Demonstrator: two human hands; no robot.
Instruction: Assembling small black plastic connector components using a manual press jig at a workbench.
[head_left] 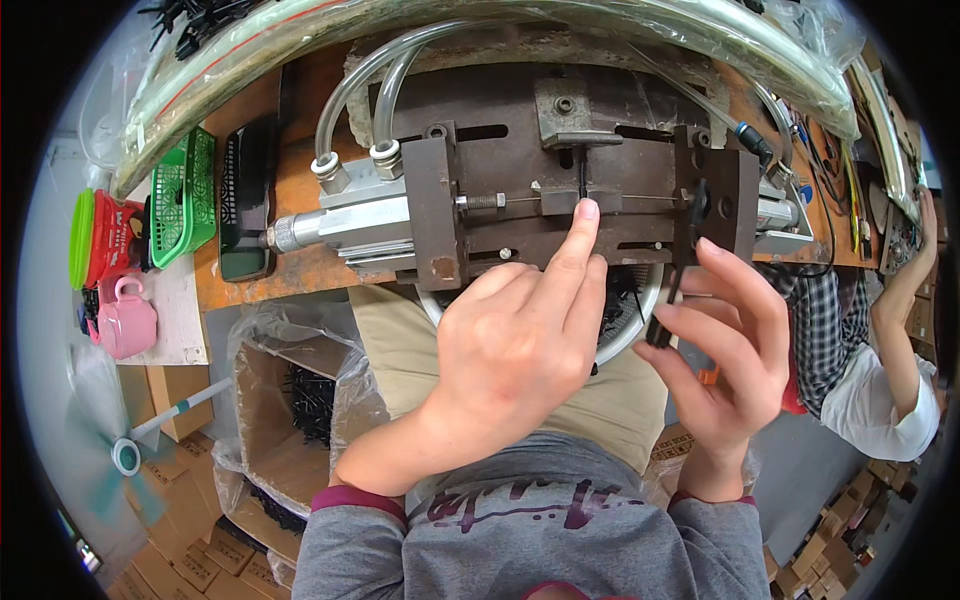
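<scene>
My left hand (525, 335) reaches over a brown metal fixture (510, 165), its index finger stretched out and the other fingers partly bent. That fingertip touches the lower end of a thin black piece (582, 172) at a small metal block (557, 202) in the fixture's middle. Thin rods point at the block from both sides. My right hand (735, 345), at the fixture's right front, pinches a long, thin black plastic part (678, 290) between thumb and fingers. The part stands roughly upright, its upper end in front of the fixture's right plate (735, 205).
Silver air cylinders (365, 225) with clear hoses (345, 85) flank the fixture. On the left are a black tray (247, 200), a green basket (185, 200) and a pink mug (128, 322). A plastic-lined carton (285, 400) holds black parts below. Another person (885, 400) sits at right.
</scene>
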